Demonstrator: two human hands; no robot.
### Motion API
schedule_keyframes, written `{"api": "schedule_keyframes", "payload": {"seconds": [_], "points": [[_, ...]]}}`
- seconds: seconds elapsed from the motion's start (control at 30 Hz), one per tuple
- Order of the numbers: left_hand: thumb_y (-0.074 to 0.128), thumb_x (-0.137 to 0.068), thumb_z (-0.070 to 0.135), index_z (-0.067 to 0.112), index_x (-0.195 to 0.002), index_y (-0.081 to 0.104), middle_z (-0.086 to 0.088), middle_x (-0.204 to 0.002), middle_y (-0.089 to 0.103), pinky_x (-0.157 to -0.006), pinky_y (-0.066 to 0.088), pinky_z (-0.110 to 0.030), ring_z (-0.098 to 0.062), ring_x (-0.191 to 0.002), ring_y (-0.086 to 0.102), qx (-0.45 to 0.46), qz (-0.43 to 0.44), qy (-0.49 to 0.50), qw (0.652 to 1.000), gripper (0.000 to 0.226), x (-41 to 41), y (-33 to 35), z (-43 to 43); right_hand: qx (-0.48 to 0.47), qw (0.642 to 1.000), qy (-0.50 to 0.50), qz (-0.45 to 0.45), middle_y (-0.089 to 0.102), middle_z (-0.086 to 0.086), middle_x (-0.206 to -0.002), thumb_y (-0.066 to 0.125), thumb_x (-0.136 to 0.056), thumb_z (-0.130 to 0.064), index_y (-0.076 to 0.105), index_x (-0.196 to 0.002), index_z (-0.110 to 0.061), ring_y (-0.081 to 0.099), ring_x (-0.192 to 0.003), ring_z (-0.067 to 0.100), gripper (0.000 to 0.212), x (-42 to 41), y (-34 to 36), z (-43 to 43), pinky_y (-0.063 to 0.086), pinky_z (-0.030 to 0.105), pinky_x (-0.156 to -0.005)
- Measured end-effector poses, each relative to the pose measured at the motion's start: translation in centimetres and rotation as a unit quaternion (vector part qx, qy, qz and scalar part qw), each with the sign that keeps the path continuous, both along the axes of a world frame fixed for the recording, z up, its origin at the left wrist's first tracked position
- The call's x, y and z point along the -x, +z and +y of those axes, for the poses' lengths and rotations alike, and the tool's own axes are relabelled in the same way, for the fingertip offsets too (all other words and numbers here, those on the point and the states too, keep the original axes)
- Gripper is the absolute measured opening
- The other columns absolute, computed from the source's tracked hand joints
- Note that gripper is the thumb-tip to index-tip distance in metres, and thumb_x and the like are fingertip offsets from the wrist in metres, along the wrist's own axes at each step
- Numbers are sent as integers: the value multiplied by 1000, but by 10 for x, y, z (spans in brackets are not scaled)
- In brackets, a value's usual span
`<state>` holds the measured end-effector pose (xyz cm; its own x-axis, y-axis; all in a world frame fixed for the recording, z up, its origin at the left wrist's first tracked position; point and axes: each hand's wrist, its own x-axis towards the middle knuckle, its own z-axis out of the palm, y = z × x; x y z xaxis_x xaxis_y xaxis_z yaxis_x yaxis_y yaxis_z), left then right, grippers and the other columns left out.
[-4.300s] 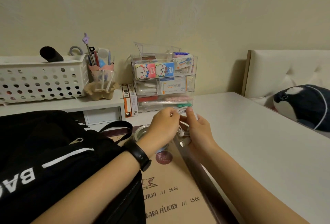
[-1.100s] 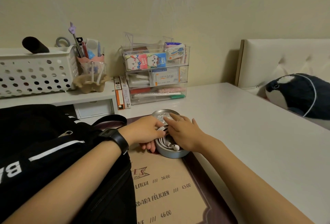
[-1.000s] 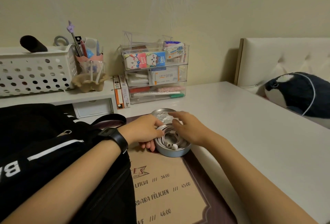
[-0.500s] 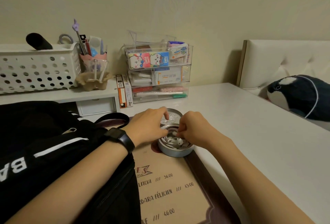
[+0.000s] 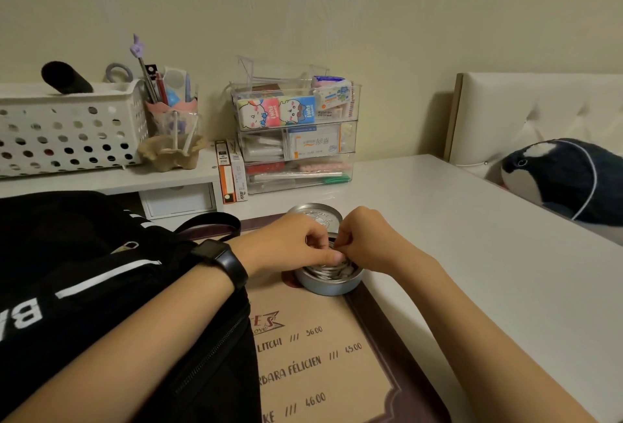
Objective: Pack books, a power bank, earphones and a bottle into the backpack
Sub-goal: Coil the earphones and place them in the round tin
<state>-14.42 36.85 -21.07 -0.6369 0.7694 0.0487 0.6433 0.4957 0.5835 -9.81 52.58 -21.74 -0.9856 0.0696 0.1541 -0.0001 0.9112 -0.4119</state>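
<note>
Left hand and right hand are both huddling over the little round tin, curling their fingers in and pinching the white earphones coiled inside it. The lid is lying just behind it, and the black backpack is sitting on the table to the left.

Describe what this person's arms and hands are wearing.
Both forearms are bare, with no sleeves in view. The left hand has a black watch-like band round its wrist. The right hand and its wrist show nothing worn.
</note>
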Motion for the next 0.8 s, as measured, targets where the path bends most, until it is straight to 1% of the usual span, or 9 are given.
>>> {"api": "schedule_keyframes", "payload": {"seconds": [0.13, 0.27, 0.3, 0.37, 0.47, 0.53, 0.63, 0.7, 0.8], "points": [[70, -82, 34, 16, -83, 68, 5, -68, 59, -58, 40, -19, -5, -58, 49, -6, -6, 24, 1000, 18, -1, 1, 2, -2, 1000, 5, 2, 72, 13, -82, 70, -76, -9, 76, -81, -7, 61, -75, 21, 8, 0, 0, 0, 53, 33, -70], [73, -79, 26, 18, -77, 73, 11, -63, 63, -54, 41, -10, 3, -55, 54, -2, 32, 41, 999, 9, -3, 1, 2, 7, 999, 36, -21, 71, 10, -82, 72, -80, -16, 77, -87, -8, 58, -72, 15, 12, -3, 6, 2, 50, 30, -69], [74, -78, 27, 18, -76, 74, 10, -67, 67, -56, 45, -11, 2, -60, 58, 5, 41, 42, 998, 9, -3, 1, 2, 11, 998, 45, -31, 71, 9, -84, 71, -82, -18, 77, -90, -9, 58, -72, 14, 13, -4, 9, 4, 50, 28, -69], [75, -77, 30, 17, -74, 75, 4, -72, 71, -64, 53, -22, -6, -69, 65, 20, 58, 47, 997, 14, -3, 2, 2, 20, 996, 66, -60, 71, 4, -87, 69, -86, -24, 77, -96, -11, 57, -71, 10, 18, -9, 15, 8, 48, 21, -67], [74, -78, 34, 13, -70, 73, -2, -69, 70, -63, 52, -28, -14, -67, 64, 56, 85, 50, 994, 22, -5, 5, 5, 24, 990, 92, -108, 62, -11, -79, 74, -81, -32, 75, -103, -17, 53, -68, 4, 27, -16, 22, 11, 38, 11, -60], [73, -79, 36, 14, -72, 74, -2, -69, 70, -60, 49, -25, -11, -63, 60, 82, 102, 45, 990, 23, -7, 9, 6, 14, 991, 86, -100, 61, -9, -78, 78, -76, -30, 75, -102, -16, 50, -65, 3, 29, -17, 22, 9, 37, 10, -56], [75, -80, 30, 16, -81, 77, 2, -75, 72, -63, 49, -21, -10, -69, 64, 108, 109, 28, 988, 15, -8, 20, 3, -1, 994, 73, -76, 59, -10, -75, 82, -72, -27, 76, -101, -14, 49, -63, 4, 33, -15, 19, 6, 37, 9, -54], [76, -79, 24, 17, -86, 78, 3, -79, 73, -66, 51, -18, -8, -74, 66, 118, 109, 15, 987, 11, -9, 25, 1, -9, 995, 73, -73, 57, -12, -73, 82, -72, -28, 76, -102, -14, 50, -64, 5, 34, -14, 19, 6, 36, 9, -56], [79, -75, 24, 20, -82, 78, 8, -74, 71, -63, 50, -19, -8, -72, 65, 109, 123, 26, 986, 8, -10, 23, 2, -14, 995, 72, -71, 63, -4, -79, 82, -72, -26, 76, -101, -12, 53, -68, 8, 33, -14, 18, 6, 41, 16, -61]]}}
